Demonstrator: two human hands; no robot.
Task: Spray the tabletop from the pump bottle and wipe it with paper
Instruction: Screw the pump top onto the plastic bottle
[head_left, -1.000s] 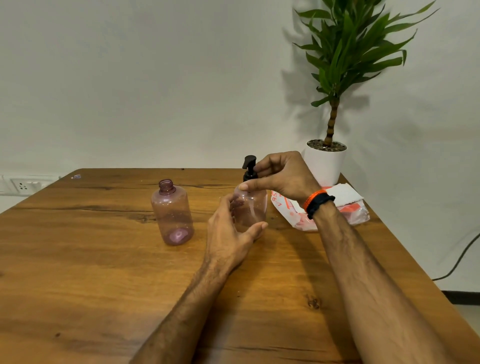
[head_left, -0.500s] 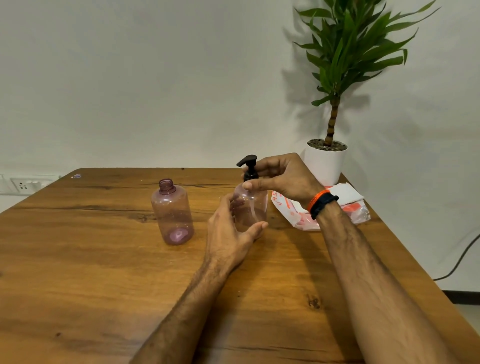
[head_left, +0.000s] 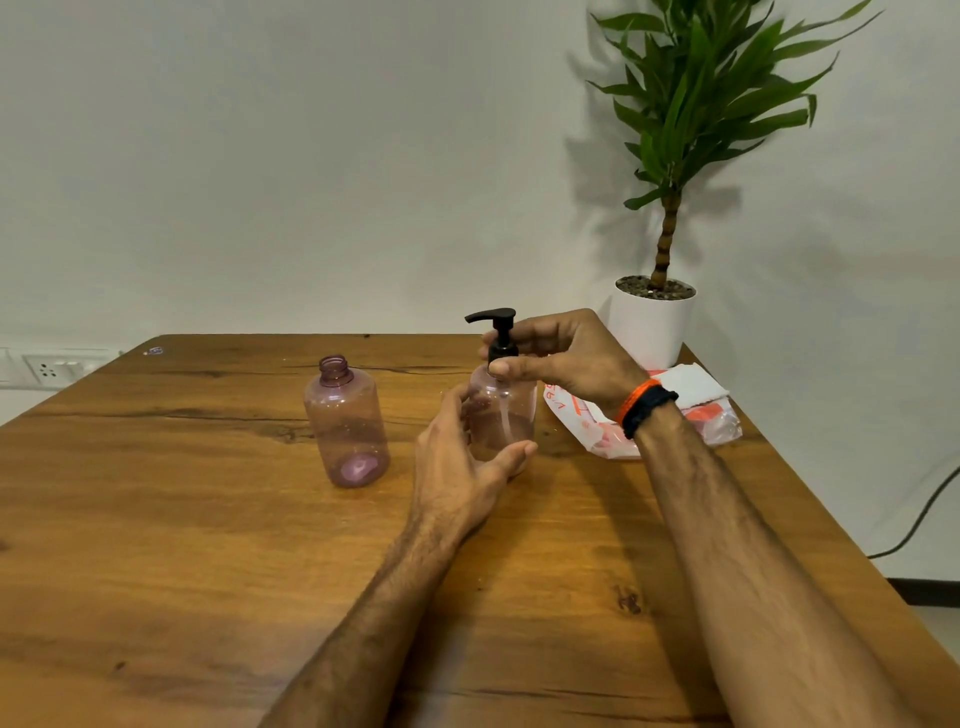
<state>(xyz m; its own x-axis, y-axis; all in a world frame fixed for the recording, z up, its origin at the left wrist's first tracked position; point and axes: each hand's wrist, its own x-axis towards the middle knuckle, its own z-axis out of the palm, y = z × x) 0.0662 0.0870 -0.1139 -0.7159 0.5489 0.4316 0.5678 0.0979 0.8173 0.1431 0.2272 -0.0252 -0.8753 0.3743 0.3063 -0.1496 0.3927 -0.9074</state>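
Pink-tinted clear plastic sits between my hands: the pump bottle (head_left: 503, 415) stands upright on the wooden surface (head_left: 182, 519), toward its far side. My left hand (head_left: 460, 462) is curled around the bottle's lower body from the near-left side, thumb pressed along the front near the base and fingers wrapped behind, so it is closed on the bottle. My right hand (head_left: 566, 358) comes in from the right of the bottle and pinches the black pump collar (head_left: 503, 349) at the neck between thumb and fingertips; the other fingers are bent loosely behind it. The black pump head (head_left: 491, 315) rises above my right hand, its spout pointing left.

Left of the pump bottle, well apart from it, stands a second pink bottle (head_left: 347, 422), upright, with no cap and an open neck. Right of the pump bottle, partly hidden behind my right wrist, lies a white and orange plastic packet (head_left: 711, 421) with a piece of white paper (head_left: 693, 385) lying on top of it. Behind that packet, at the far right corner, a green plant in a white pot (head_left: 652, 327) stands. On my right wrist I wear an orange and black band (head_left: 647, 408). Far left of the pump bottle, a wall socket (head_left: 49, 370) shows beyond the surface's edge.
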